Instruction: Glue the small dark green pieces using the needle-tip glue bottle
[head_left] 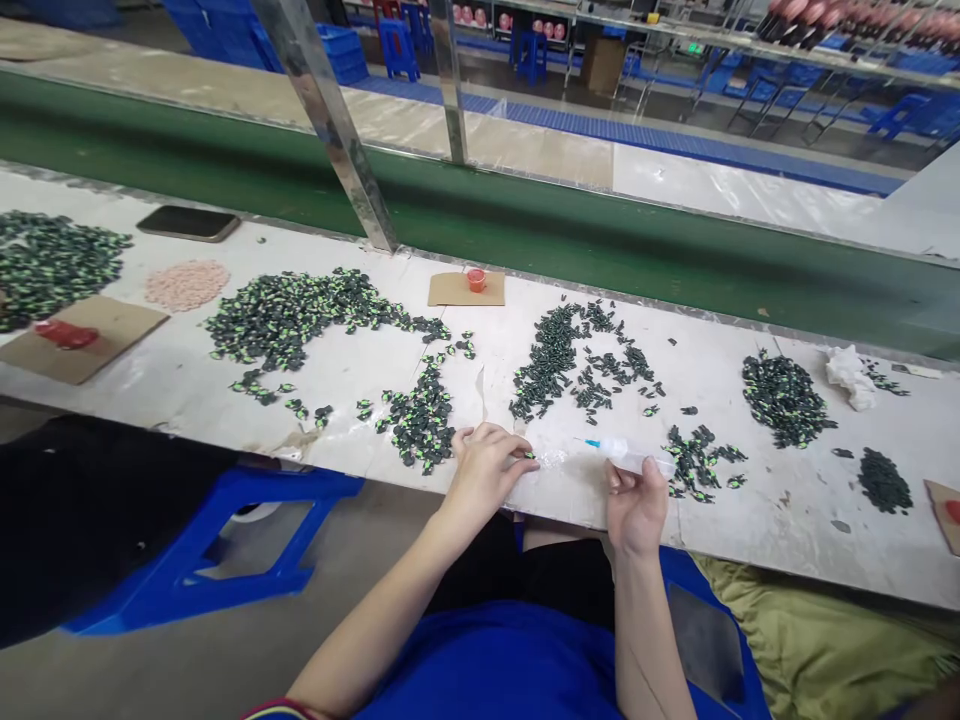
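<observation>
- A small green-tipped part [531,456] was pinched between thumb and fingertips of the left hand [491,462], just above the near side of the bench [795,515]; a fingertip grip was presumably chosen because so small a piece could be steadied no other way.
- A syringe [628,455] was gripped by the right hand [637,505], fingers curled beneath the barrel; whether the plunger was being pressed could not be told.
- The blue nozzle [592,443] was pointed left, towards the pinched part but apart from it; the barrel was apparently laid nearly level so that the tip could be aimed finely.
- A glossy patch [553,458] was noted on the bench between the hands; its nature was not established.
- Green-marked pieces [420,415] were heaped just beside the left hand, plain dark pieces [551,355] beyond both hands, and a mixed-looking cluster [697,462] beside the right hand. The piles were probably separated by kind, within easy reach.
</observation>
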